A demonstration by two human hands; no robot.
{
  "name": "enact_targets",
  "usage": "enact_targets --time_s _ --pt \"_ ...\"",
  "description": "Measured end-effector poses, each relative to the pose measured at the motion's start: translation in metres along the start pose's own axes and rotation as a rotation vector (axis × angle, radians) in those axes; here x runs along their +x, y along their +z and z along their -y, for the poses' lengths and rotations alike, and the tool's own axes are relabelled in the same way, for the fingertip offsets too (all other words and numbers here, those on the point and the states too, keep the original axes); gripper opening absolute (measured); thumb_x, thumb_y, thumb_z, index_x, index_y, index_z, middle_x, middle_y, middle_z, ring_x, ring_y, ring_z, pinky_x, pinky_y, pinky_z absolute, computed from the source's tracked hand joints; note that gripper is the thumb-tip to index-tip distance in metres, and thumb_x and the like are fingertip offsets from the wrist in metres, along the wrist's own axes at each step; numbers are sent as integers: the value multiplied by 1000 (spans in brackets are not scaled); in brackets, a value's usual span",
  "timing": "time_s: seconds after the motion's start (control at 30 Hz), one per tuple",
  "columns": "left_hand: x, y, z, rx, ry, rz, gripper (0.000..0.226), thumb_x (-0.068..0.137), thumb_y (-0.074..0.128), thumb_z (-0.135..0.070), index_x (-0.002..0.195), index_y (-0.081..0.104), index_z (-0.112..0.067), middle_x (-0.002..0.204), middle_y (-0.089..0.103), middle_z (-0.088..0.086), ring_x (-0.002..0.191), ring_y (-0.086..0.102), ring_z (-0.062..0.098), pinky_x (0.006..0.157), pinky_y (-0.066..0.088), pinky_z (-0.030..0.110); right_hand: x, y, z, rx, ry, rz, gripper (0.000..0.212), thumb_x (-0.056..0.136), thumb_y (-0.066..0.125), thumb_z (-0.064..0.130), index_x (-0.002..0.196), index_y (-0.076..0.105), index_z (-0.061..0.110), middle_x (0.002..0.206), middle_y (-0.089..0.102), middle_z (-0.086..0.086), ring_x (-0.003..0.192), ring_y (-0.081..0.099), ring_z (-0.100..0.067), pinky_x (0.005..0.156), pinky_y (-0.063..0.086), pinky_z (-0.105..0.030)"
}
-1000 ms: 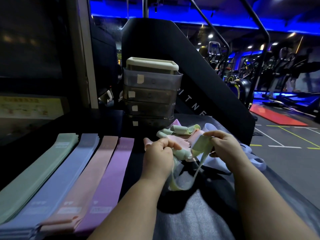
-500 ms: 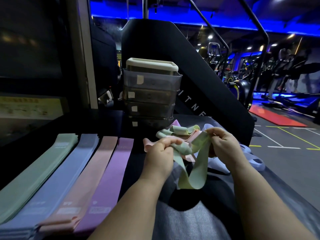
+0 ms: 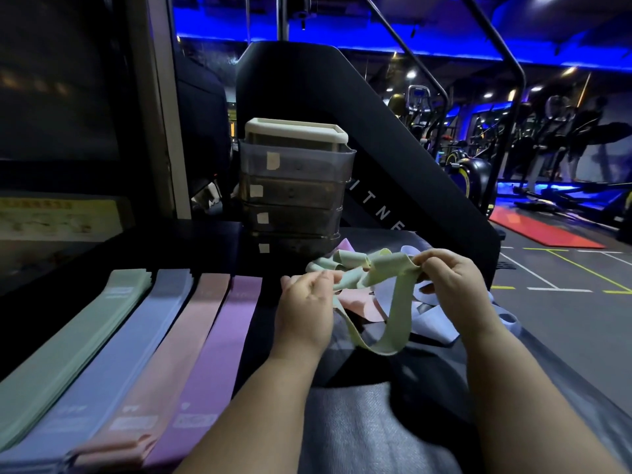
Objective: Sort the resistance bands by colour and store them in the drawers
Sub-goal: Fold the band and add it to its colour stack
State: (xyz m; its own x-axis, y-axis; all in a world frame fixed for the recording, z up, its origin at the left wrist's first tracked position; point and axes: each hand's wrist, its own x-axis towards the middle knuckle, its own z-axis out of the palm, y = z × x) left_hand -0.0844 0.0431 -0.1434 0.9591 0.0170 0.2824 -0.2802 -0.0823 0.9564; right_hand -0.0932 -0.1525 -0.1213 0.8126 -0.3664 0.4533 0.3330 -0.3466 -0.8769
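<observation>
Both hands are up over the dark mat (image 3: pixel 359 425), a bit apart, w/ one pale green band (image 3: pixel 398 302) strung between them. Left hand (image 3: pixel 304 302) pinches one end btwn thumb and fingers, right hand (image 3: pixel 451 282) has its fingers curled round the other end, which is bunched up. The rest of the band hangs down in a loop, and I can't tell if the bottom touches the mat.

Right behind the hands is the unsorted pile (image 3: pixel 429 323): pink, lilac-blue and more green bands all tangled tog. Behind that sits the drawer unit (image 3: pixel 294 193), smoky translucent, 4 tiers, cream top, a lil pale label on each front.

On the left, 4 flat stacks lie side by side, touching: green stack (image 3: pixel 68 343), blue stack (image 3: pixel 113 354), pink stack (image 3: pixel 164 364), purple stack (image 3: pixel 212 354). None of the bands are in the drawers afaict. Gym machines are in the bg under blue lights.
</observation>
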Motion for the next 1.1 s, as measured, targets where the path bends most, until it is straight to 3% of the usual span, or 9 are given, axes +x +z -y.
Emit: enact_targets --time_s 0.07,0.13,0.2,0.3,0.47,0.7,0.9,1.1 --pt "4 0 6 60 37 -62 30 100 46 -30 98 75 -24 113 64 1 105 59 13 95 44 27 1 -4 -2 -8 -11 -7 23 91 54 10 72 68 8 63 64 0 57 59 -4 52 48 -17" --pt "7 -1 10 72 47 -132 27 100 48 -27 102 74 -22 112 66 0 105 60 16 95 47 29 5 -9 -6 -33 -7 -52 24 92 59 19 70 69 13 65 66 -1 61 61 -10 57 50 -24" --pt "9 -3 11 32 39 -184 21 98 52 -21 98 71 -31 111 67 -3 105 61 17 96 49 35 10 -13 -12 -60 2 -121 28 95 58 19 69 68 16 68 67 -7 66 62 -19 63 51 -31" --pt "9 -5 9 -48 4 -242 31 92 54 -9 96 60 -39 107 65 -11 101 62 14 93 51 35 15 -17 -17 -24 52 -204 28 93 60 18 66 67 17 68 67 -10 68 63 -25 66 49 -33" --pt "11 -8 6 -225 -127 -336 24 89 54 -7 93 58 -30 93 64 -5 86 62 17 75 49 31 17 -21 -18 44 129 -256 18 88 66 21 70 68 17 74 69 -13 73 65 -24 62 47 -29" --pt "13 -7 7 -309 -164 -397 27 89 52 -1 87 56 -28 92 65 0 81 61 18 66 46 27 18 -25 -18 249 245 -332 17 92 61 26 79 66 15 79 66 -2 69 62 -18 64 47 -30" --pt "13 -6 7 -291 -174 -427 25 90 51 -3 94 56 -27 96 66 -1 89 62 21 76 47 30 19 -25 -20 253 249 -313 21 88 52 2 88 68 14 75 65 -4 52 64 -5 55 47 -18" --pt "13 -4 5 -322 -181 -430 18 95 48 -6 105 56 -18 97 64 1 87 60 19 71 45 28 25 -25 -26 243 202 -341 23 89 52 -1 96 66 16 81 65 -3 53 59 -7 52 45 -16"
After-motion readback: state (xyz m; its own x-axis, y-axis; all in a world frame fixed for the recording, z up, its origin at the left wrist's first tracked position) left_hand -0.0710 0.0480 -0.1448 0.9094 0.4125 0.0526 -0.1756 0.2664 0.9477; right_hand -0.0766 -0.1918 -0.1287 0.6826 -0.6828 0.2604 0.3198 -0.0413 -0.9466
